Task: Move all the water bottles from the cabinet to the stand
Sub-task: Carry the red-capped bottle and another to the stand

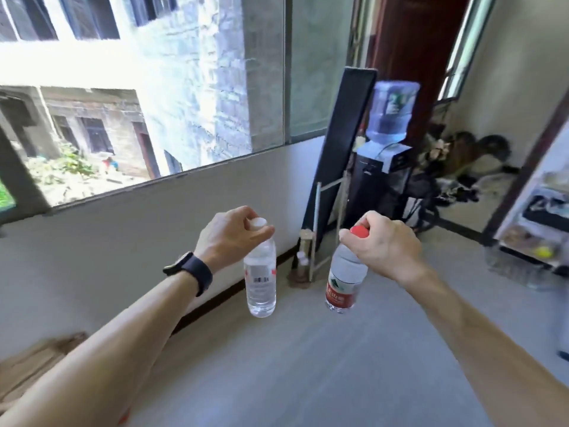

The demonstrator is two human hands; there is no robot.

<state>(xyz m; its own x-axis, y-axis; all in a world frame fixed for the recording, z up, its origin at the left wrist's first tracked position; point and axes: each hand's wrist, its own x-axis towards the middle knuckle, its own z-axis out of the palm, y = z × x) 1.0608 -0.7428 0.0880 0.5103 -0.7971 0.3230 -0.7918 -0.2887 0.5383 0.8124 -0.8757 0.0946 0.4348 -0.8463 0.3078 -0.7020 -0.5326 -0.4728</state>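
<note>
My left hand [229, 234] grips a clear water bottle [260, 280] by its white cap, and the bottle hangs upright above the floor. My right hand [385, 245] holds a second water bottle [343, 280] by its red cap; this one has a red label. Both bottles hang side by side at about the same height, a short gap apart. A small wooden stand [303, 263] sits on the floor by the wall beyond them, with what looks like a small bottle on it. A cabinet-like shelf unit [535, 217] shows blurred at the right edge.
A wide window [138, 103] fills the wall ahead. A dark board [341, 149] leans in the corner next to a water dispenser [385, 167] with a blue jug. Clutter lies on the floor at the far right. A wooden surface [37, 365] is at the lower left.
</note>
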